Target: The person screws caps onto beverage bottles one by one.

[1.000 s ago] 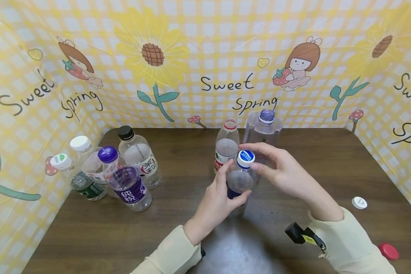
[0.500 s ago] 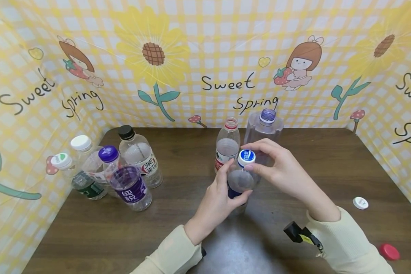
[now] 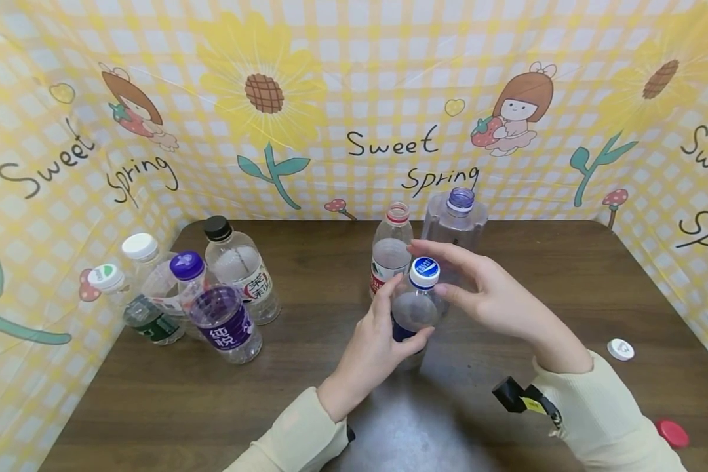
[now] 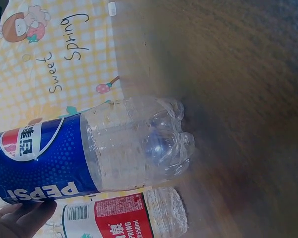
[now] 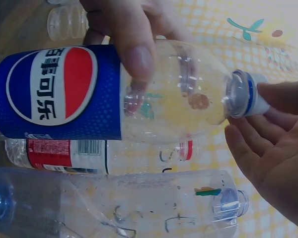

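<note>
We've got the Pepsi btl [image 3: 414, 313] upright, front & centre, its white cap [image 3: 425, 272] on the neck; can't tell if the base touches the wood. Our L grip [image 3: 374, 347] is clamped round the btl's body, thumb on the near side. Our R grip [image 3: 492, 298] has thumb & fingers curled about the cap; can't tell if every fingertip presses it. Step in hand is prob. twisting that cap off, tho turn direction isn't clear. Next move, we'd judge, calls for a firm L hold, w/o squashing the thin wall, & short R turns w/ a re-pinch between. Just behind stand the red-label btl [image 3: 392, 252] & the big clear btl [image 3: 439, 226], both uncapped. Farther out on the surface [image 3: 324, 275]: a loose white lid [image 3: 620, 349] & a red lid [image 3: 673, 433] at R; at L, capped: purple-label btl [image 3: 221, 321], black-cap btl [image 3: 242, 265] & two white-capped ones, partly hidden.
</note>
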The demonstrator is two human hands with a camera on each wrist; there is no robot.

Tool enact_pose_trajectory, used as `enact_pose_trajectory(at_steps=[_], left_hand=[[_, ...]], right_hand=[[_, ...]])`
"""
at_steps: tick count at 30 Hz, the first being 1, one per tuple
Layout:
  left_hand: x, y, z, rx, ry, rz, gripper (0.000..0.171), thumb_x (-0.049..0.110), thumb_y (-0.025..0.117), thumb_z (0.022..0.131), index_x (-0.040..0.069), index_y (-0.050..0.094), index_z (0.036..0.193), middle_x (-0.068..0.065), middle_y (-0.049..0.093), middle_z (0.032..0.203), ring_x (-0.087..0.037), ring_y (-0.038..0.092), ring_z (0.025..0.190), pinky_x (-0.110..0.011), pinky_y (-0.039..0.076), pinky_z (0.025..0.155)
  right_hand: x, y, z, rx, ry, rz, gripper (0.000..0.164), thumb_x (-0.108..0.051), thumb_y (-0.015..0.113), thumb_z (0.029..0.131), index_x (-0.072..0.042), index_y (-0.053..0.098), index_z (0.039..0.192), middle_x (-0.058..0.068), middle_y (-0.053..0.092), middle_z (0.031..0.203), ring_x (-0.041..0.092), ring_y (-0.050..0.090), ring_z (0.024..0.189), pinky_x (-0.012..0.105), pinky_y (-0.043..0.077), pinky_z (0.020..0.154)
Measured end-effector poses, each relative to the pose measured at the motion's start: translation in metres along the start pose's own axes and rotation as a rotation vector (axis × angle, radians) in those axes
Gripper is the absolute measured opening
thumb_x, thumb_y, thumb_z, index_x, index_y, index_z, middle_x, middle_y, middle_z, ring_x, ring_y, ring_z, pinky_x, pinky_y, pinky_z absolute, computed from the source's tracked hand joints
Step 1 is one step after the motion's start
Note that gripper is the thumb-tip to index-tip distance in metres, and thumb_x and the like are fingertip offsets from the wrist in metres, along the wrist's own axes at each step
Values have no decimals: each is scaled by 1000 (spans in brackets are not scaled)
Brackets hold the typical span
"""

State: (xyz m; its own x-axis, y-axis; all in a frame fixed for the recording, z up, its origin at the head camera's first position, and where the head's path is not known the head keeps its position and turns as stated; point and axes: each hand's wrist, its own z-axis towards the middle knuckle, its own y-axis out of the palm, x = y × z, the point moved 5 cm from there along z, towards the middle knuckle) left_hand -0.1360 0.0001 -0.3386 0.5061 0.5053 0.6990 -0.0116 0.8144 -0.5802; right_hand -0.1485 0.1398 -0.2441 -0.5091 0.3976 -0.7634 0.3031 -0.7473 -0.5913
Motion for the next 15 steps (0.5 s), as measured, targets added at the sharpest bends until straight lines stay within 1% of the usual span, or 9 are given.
enact_pose_trajectory(at_steps=[2, 3, 5, 8, 10, 13, 15], left_hand=[[0, 0, 0, 1, 4, 1, 86, 21, 79, 78, 11, 23, 142, -16, 52, 135, -28, 56, 123, -40, 49, 100], [1, 0, 0, 2, 7, 2, 86, 21, 79, 78, 11, 23, 142, -16, 53, 135, -28, 57, 122, -40, 49, 100], [1, 0, 0, 4, 11, 2, 86, 21, 79, 78, 11, 23, 141, -16, 53, 134, -28, 57, 122, -40, 49, 99], [0, 0, 0, 5, 10, 1, 86, 21, 80, 78, 11, 23, 141, -15, 54, 133, -27, 58, 120, -40, 50, 99], [0, 0, 0, 5, 9, 1, 86, 21, 80, 78, 11, 23, 141, -15, 54, 133, -27, 58, 120, -40, 50, 99], [-1, 0, 0, -1, 5, 3, 86, 22, 79, 78, 12, 23, 142, -15, 53, 134, -27, 57, 122, -39, 49, 100], [-1, 0, 0, -6, 3, 4, 86, 22, 79, 78, 12, 22, 142, -15, 53, 135, -27, 57, 122, -39, 49, 100]], right_hand=[[-1, -2, 0, -9, -3, 9, 49, 3, 55, 91, -7, 48, 138, 11, 52, 142, 16, 47, 131, 7, 35, 102], [-2, -3, 0, -9, 2, 10, 47, 2, 55, 92, -7, 49, 138, 11, 53, 141, 14, 48, 130, 7, 35, 102], [-3, -4, 0, -4, 21, 3, 45, -1, 56, 93, -8, 51, 137, 10, 54, 139, 13, 50, 128, 10, 37, 102], [-3, -5, 0, 11, 48, -10, 43, -2, 57, 92, -8, 53, 135, 9, 56, 137, 18, 51, 127, 14, 40, 102], [-2, -5, 0, 26, 60, -27, 42, -3, 59, 91, -7, 55, 133, 9, 58, 135, 21, 53, 125, 19, 43, 101], [-1, -6, 1, 50, 75, -57, 41, -6, 62, 90, -7, 57, 131, 9, 60, 132, 23, 55, 122, 29, 47, 100], [0, -6, 1, 63, 80, -75, 41, -8, 64, 90, -7, 57, 130, 9, 61, 129, 22, 56, 118, 31, 49, 97]])
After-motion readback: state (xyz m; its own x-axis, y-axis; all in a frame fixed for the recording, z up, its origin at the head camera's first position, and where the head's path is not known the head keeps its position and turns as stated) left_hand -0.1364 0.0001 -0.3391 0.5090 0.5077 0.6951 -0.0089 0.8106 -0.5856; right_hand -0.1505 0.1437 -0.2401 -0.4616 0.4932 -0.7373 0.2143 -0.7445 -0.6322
